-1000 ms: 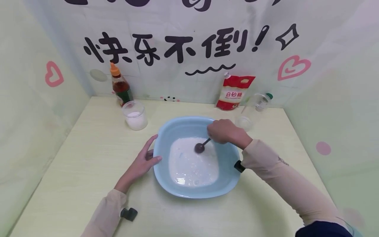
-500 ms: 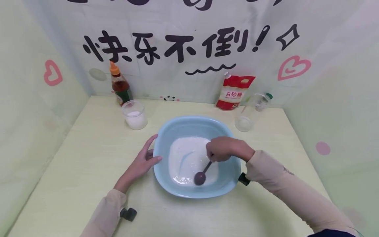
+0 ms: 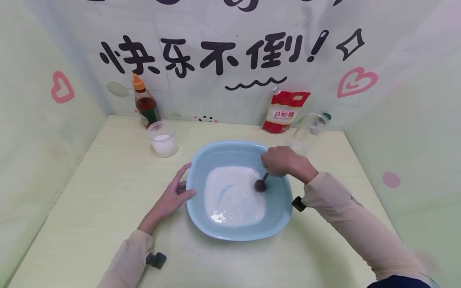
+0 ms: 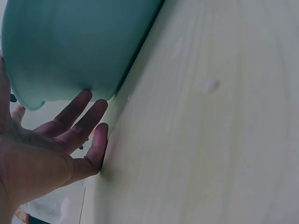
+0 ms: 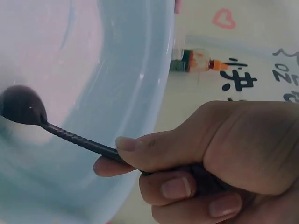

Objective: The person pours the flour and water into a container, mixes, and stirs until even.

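A light blue basin with a shallow layer of white liquid stands on the table. My right hand grips the handle of a dark spoon; its bowl is over the right part of the liquid. In the right wrist view the spoon shows a twisted handle, pinched by thumb and forefinger. My left hand rests against the basin's left side, thumb at the rim. In the left wrist view its spread fingers lie along the basin's outer wall, the little finger down on the table.
Behind the basin at left stand a clear tub of white stuff and an orange-capped sauce bottle. At the back right are a red and white sugar pouch, a clear container and a green-capped item. Lettered cloth walls enclose the table.
My right hand swings the spoon through the liquid: first toward the basin's near side, then back up and to the right. The left hand stays at the rim.
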{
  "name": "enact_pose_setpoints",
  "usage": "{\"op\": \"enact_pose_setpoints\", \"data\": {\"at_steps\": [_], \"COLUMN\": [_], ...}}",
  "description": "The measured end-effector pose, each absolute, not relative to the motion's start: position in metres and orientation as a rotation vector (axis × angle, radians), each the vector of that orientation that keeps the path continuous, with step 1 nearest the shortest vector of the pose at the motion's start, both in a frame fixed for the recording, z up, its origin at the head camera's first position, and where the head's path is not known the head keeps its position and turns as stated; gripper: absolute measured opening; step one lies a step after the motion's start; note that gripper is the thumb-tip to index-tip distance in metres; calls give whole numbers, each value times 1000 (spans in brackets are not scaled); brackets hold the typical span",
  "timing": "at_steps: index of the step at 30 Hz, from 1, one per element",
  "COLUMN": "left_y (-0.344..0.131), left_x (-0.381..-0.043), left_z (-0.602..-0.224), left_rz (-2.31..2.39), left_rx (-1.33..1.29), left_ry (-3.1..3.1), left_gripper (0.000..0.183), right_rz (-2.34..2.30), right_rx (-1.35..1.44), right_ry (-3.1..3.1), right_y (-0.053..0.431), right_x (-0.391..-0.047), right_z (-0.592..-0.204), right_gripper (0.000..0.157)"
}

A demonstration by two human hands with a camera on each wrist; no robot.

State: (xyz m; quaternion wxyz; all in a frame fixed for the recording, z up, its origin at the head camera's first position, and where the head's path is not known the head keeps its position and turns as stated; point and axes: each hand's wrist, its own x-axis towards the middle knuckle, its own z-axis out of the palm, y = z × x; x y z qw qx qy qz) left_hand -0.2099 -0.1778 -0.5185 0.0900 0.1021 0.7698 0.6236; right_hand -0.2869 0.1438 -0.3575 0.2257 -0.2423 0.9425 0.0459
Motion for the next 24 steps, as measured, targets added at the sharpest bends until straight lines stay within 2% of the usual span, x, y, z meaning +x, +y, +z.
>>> {"op": "enact_pose_setpoints", "data": {"at_steps": [9,14,21,24], "left_y": [-175,-174,-175,-176], "left_x": [-210,-209,-208,-208], "left_z": [-517,-518,-515,-514], "left_rz": [1837,1848,1849,1839], "left_rx": [286,285,298,298], "left_ry": [2296,2289,2291,2296], "left_gripper": [81,80,80,80], "right_rz": [-72,-128,-53,-33], "right_rx": [-876,-848,-744,-651], "right_ry": [2444,2319,2375,2465], "right_y": [107,97,138,158], "right_x": [-275,-262,-271,-283], "right_z": [-376,-387,-378,-372], "right_gripper": [9,9,13,9]}}
